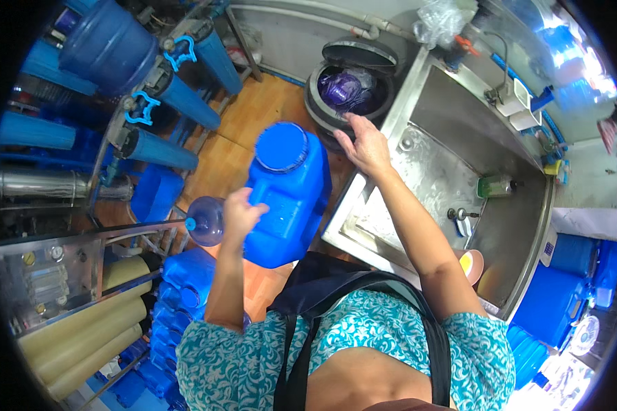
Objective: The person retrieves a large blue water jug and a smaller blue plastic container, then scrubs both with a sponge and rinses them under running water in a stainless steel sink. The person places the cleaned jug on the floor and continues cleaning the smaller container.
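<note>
A blue plastic water jug with a wide round blue cap is in front of my body. My left hand is closed around the handle on the jug's near left side. My right hand holds nothing. Its fingers are apart, above the corner of the stainless steel sink and close to the rim of a dark round trash bin. The bin's lid is raised, and purple plastic shows inside.
Blue filter housings line a metal rack at left. Beside my left arm are a clear round bottle and stacked blue jugs. The sink contains a green-tinted bottle and a pink bowl. More blue containers stand at right.
</note>
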Motion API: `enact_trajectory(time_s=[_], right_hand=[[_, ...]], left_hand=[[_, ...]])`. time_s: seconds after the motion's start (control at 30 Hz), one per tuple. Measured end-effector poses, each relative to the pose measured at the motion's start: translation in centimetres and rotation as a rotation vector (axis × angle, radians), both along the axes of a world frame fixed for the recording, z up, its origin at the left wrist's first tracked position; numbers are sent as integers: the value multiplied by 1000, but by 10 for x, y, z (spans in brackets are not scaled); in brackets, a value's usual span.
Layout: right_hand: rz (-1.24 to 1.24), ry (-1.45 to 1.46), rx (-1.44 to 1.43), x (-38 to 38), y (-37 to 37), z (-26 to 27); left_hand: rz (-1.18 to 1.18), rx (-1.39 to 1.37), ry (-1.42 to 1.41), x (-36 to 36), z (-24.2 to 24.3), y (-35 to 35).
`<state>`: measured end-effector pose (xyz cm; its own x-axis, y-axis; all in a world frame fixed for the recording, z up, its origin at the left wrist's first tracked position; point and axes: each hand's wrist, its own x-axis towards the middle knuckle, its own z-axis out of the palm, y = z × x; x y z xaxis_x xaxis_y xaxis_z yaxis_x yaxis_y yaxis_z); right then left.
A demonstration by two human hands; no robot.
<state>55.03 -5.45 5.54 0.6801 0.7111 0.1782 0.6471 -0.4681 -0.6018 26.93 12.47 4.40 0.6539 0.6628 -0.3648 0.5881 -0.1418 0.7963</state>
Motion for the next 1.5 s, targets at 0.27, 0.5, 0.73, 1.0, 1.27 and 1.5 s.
enact_trajectory(time_s=[0.27,0.5,0.73,1.0,1.27,1.5], right_hand=[[50,213,575,-2,-47,22],[-7,98,865,-22,-137,70],[-98,-59,755,-26,-243,75],[-529,415,440,38,-369,-3],[-694,110,144,120,-382,29],[-781,150,-345,151,-312,33]], left_hand=[[111,163,-590,-31,206,-86],[81,289,-969,-2,245,-146],[-23,-18,-954,90,225,-204],[-257,-457,-566,253,94,-299],[-591,-290,-273,333,-16,-373],[-789,485,-522,283,18,-360]])
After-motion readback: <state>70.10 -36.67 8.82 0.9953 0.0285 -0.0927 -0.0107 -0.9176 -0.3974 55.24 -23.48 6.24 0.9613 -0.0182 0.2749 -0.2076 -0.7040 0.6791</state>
